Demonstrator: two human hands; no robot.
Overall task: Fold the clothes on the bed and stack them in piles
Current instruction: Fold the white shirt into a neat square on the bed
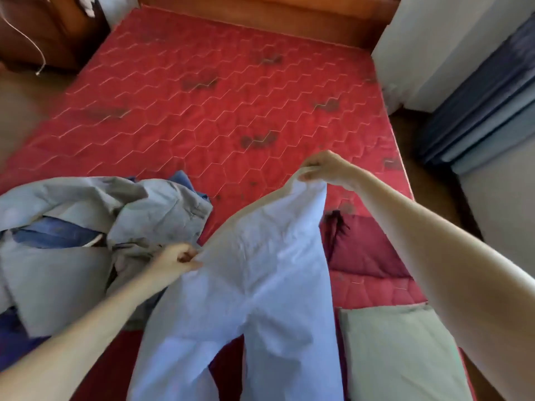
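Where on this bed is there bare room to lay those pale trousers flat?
The far red mattress, between the wooden headboard and both hands, lies bare. The near end is crowded: unfolded clothes heap on the left, folded grey-green piece and maroon piece on the right, pale trousers between them.

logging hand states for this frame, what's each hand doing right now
Left hand: closed, pinching one waist corner of the light blue trousers.
Right hand: closed, pinching the other waist corner, lifted higher.

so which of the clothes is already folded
The grey-green garment lying flat at the bed's near right corner; the pale blue trousers are held up, the grey heap is crumpled.
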